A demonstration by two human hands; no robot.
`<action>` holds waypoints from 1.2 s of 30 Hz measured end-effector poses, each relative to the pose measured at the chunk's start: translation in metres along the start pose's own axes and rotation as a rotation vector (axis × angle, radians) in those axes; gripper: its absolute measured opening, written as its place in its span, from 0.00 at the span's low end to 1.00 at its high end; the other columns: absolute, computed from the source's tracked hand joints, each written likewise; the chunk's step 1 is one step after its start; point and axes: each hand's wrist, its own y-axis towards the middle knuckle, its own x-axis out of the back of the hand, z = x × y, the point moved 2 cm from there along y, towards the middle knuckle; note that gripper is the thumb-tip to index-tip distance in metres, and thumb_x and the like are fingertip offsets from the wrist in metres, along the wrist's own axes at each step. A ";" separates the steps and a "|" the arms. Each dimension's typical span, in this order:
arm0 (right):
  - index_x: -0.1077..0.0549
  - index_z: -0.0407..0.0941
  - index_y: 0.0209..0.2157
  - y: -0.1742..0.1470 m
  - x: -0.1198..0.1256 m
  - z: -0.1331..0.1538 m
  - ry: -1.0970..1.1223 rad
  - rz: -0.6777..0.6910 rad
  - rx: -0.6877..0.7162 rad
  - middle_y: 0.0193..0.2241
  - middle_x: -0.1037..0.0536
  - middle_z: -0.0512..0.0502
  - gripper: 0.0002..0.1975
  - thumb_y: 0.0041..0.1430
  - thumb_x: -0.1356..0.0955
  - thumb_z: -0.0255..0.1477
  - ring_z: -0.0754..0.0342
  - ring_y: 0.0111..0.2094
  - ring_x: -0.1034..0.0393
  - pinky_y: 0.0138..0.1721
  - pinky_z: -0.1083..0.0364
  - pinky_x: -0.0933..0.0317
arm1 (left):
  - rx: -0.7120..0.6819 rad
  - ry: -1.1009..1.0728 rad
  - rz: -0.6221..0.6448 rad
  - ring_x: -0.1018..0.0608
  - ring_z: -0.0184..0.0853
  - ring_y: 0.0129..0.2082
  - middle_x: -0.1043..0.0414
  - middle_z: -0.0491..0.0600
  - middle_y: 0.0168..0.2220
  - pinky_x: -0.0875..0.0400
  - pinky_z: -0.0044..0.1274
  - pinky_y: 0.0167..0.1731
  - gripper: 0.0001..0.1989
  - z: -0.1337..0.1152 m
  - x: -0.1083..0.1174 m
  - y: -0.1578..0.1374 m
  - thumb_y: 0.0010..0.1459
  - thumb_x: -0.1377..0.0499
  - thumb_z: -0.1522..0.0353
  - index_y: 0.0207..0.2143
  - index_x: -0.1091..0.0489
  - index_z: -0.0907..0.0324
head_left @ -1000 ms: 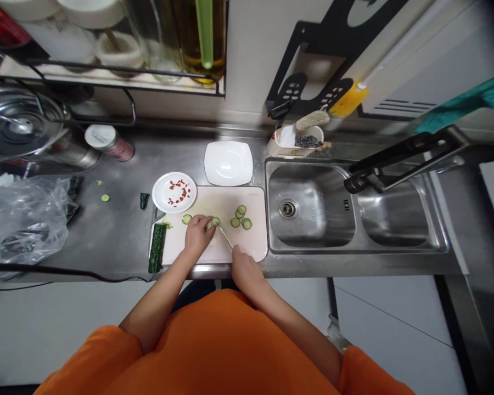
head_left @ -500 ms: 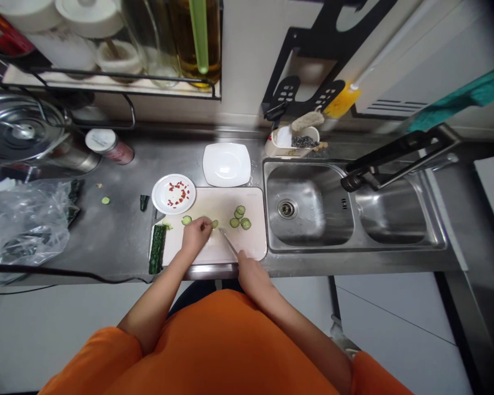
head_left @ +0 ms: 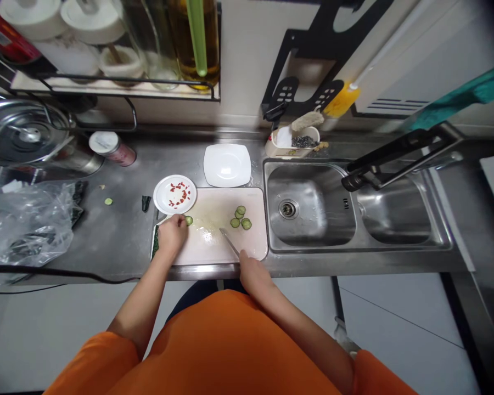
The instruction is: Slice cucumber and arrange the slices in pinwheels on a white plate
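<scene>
The left hand (head_left: pixel 173 235) has its fingers narrow together at a slice (head_left: pixel 189 220), on the left part of the board (head_left: pixel 214 249); I cannot tell if they grip it. The right hand (head_left: pixel 255 277) has its fingers closed around a knife (head_left: pixel 230 244), whose tip is over the middle of the board. More slices (head_left: pixel 246 223) lie on the board's right part. At its left edge, the cucumber (head_left: pixel 155 242) is partly hidden by the left hand. Just beyond the board's far edge is the dish (head_left: pixel 227 164).
</scene>
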 end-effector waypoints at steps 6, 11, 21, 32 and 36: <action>0.40 0.40 0.52 -0.003 0.001 -0.001 0.008 0.034 -0.002 0.40 0.25 0.34 0.20 0.60 0.46 0.15 0.45 0.46 0.30 0.40 0.52 0.39 | -0.121 -0.012 -0.099 0.25 0.41 0.38 0.25 0.55 0.35 0.35 0.28 0.40 0.13 -0.011 0.001 -0.007 0.56 0.47 0.66 0.39 0.26 0.59; 0.40 0.41 0.52 -0.004 -0.002 -0.002 0.019 0.026 -0.011 0.41 0.25 0.34 0.19 0.62 0.46 0.16 0.46 0.45 0.29 0.40 0.52 0.38 | -0.324 -0.241 0.116 0.25 0.36 0.36 0.25 0.51 0.39 0.33 0.25 0.40 0.14 -0.063 -0.015 -0.008 0.54 0.42 0.64 0.42 0.27 0.58; 0.39 0.41 0.48 -0.001 -0.011 -0.005 0.023 -0.045 0.023 0.39 0.25 0.36 0.16 0.62 0.47 0.17 0.46 0.42 0.27 0.38 0.53 0.36 | -0.350 0.008 0.391 0.27 0.36 0.35 0.27 0.51 0.36 0.35 0.24 0.34 0.09 -0.128 -0.056 0.003 0.47 0.40 0.69 0.33 0.26 0.58; 0.39 0.41 0.49 0.000 -0.013 -0.007 0.040 -0.044 0.029 0.39 0.25 0.35 0.17 0.63 0.47 0.17 0.45 0.43 0.27 0.38 0.51 0.36 | -0.332 -0.093 0.381 0.28 0.33 0.29 0.27 0.45 0.29 0.38 0.22 0.28 0.07 -0.129 -0.053 -0.004 0.46 0.41 0.72 0.32 0.30 0.56; 0.39 0.41 0.48 -0.001 -0.011 -0.007 0.033 -0.040 0.026 0.38 0.25 0.35 0.16 0.63 0.48 0.17 0.46 0.43 0.27 0.39 0.52 0.36 | -0.306 -0.089 0.389 0.27 0.33 0.30 0.27 0.46 0.29 0.38 0.22 0.29 0.08 -0.130 -0.053 -0.004 0.46 0.40 0.72 0.33 0.29 0.56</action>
